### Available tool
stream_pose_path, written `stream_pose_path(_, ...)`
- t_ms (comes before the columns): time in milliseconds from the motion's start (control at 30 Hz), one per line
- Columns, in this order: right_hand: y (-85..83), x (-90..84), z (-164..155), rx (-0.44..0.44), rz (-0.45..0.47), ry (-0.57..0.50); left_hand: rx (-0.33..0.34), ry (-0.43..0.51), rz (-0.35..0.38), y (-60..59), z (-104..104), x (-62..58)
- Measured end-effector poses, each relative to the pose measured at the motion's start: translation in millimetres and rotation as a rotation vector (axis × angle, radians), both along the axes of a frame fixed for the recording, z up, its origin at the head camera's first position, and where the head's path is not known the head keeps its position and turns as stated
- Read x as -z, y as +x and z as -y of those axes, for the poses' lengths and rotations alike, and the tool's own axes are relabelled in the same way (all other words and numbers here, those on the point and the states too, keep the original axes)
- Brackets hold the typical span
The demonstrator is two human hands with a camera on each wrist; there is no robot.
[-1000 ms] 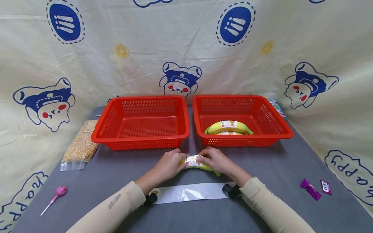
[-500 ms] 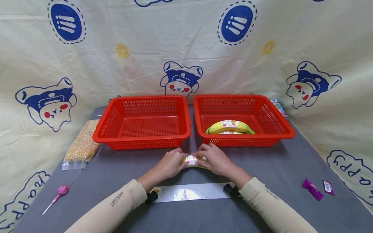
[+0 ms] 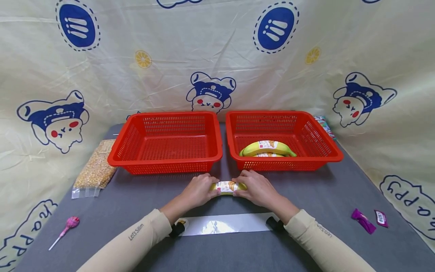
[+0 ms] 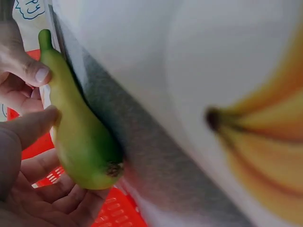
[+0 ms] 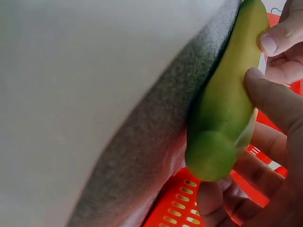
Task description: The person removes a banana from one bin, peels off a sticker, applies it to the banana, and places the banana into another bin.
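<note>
Both hands grip one banana (image 4: pixel 80 123) between them, just above the grey table in front of the baskets. In the head view my left hand (image 3: pixel 199 190) holds its left end and my right hand (image 3: pixel 258 189) its right end. A white label (image 3: pixel 225 186) with a banana print faces up in the middle. The right wrist view shows the right thumb pressed along the banana's side, with fingers curled beneath it. Nearer me lies a glossy white strip (image 3: pixel 224 224), with a banana-print sticker (image 4: pixel 255 118) close up in the left wrist view.
A red basket (image 3: pixel 164 167) stands back left; another red basket (image 3: pixel 289 165) back right holds labelled bananas (image 3: pixel 266 148). At left are a bag of corn kernels (image 3: pixel 95 166) and a pink lollipop (image 3: pixel 69 224). Purple wrapped sweets (image 3: pixel 363 221) lie at right.
My right hand has slid from the banana's label outward to its right end, uncovering the label. The banana's right tip, visible a second ago, is now hidden. My left hand has hardly moved.
</note>
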State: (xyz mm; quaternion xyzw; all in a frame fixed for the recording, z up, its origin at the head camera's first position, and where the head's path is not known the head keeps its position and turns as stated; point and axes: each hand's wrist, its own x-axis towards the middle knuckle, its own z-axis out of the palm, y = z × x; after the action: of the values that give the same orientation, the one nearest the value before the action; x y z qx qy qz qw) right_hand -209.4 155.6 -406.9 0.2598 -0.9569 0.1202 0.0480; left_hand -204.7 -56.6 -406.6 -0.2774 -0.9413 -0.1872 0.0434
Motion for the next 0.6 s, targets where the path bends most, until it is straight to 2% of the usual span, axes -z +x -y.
stream_pose_path(100, 0.9, -0.9, 1.0, 0.007, 0.011, 0.000, -0.023, -0.089, -0.007, 0.6, -6.1, -2.8)
stream_pose_path(200, 1.1, -1.0, 0.9, 0.005, 0.003, 0.002, -0.048, -0.162, -0.062, 1.3, -12.5, -2.8)
stream_pose_path(367, 0.2, 0.0, -0.2, -0.011, -0.018, 0.003, -0.055, -0.166, -0.155, 2.2, -16.0, 0.3)
stream_pose_path(467, 0.0, -0.2, -0.3, -0.009, -0.021, 0.003, -0.046, -0.173, -0.161, 2.9, -16.2, -0.8)
stream_pose_path(600, 0.2, -1.0, -0.1, -0.001, 0.001, 0.002, -0.042, -0.140, -0.123, 3.1, -12.0, 0.2)
